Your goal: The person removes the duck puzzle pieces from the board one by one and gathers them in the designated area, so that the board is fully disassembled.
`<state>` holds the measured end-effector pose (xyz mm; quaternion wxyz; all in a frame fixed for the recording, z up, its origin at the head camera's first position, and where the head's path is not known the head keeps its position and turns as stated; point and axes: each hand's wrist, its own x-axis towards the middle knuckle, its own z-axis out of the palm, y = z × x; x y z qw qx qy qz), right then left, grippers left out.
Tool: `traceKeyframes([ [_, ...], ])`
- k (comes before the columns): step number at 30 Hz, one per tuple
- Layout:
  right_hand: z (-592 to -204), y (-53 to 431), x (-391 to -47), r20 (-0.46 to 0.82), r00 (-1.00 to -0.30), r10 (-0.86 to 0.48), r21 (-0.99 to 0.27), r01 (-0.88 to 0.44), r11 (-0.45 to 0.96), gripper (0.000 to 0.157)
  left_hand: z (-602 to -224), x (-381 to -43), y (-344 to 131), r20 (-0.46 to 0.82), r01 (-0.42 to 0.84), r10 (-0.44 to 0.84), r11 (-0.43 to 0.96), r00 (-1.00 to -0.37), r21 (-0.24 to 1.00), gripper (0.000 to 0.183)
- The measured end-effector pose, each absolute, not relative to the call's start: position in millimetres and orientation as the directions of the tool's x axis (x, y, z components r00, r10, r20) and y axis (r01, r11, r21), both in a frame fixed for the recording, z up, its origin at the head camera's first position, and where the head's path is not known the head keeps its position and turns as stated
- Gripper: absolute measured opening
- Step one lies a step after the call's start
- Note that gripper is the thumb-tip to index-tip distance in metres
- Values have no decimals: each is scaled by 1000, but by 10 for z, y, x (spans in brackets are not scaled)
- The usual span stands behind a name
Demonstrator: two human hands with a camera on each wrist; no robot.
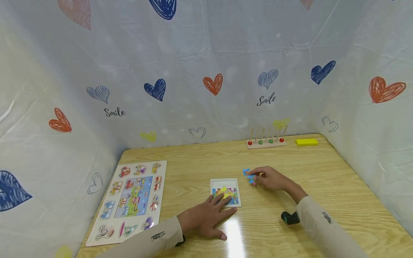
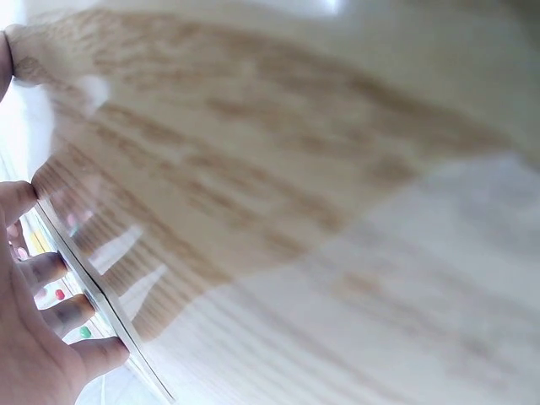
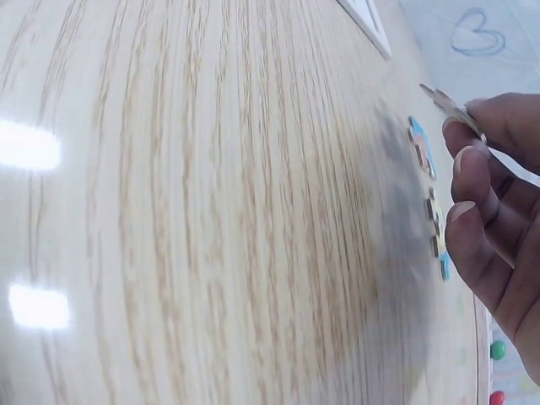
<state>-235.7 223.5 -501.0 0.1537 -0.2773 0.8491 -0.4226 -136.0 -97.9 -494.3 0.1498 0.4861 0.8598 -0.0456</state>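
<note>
My left hand (image 1: 209, 216) rests with its fingers spread over the lower part of a small white-framed jigsaw puzzle (image 1: 220, 181). Colourful pieces fill the lower part of the frame, and its upper strip shows white. In the left wrist view the fingertips lie along the edge of the frame (image 2: 105, 295). To the right of the frame, my right hand (image 1: 270, 178) pinches a jigsaw piece (image 3: 451, 110) between thumb and fingers, its edge turned to the right wrist camera. Beneath that hand, a blue and pink piece (image 3: 422, 148) and a yellow and blue piece (image 3: 436, 232) lie on the table.
A large vehicle puzzle board (image 1: 161, 200) lies on the left of the wooden table (image 1: 190, 161). At the back right stand a peg rack with beads (image 1: 266, 144) and a yellow block (image 1: 307, 142). A small black object (image 1: 289, 218) is beside the right sleeve.
</note>
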Motion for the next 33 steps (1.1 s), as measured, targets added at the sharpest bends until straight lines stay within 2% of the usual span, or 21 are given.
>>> traceKeyframes([
  [12,-5013,2450,-2327,-45,-843,-536,-856,-244,456,27,-4958,-1364,-991,-283,859,834,509,-474,62,85],
  [16,-5031,2539,-2335,-17,-841,-541,-857,-267,441,24,-4961,-1366,-989,-284,858,834,509,-472,69,84],
  [26,-5036,2739,-2392,-46,-876,-480,-851,-217,478,23,-4951,-1360,-988,-286,857,834,511,-472,75,85],
  [33,-5016,2826,-2443,-56,-896,-441,-854,-186,486,28,-4955,-1359,-992,-287,856,832,512,-474,69,85],
])
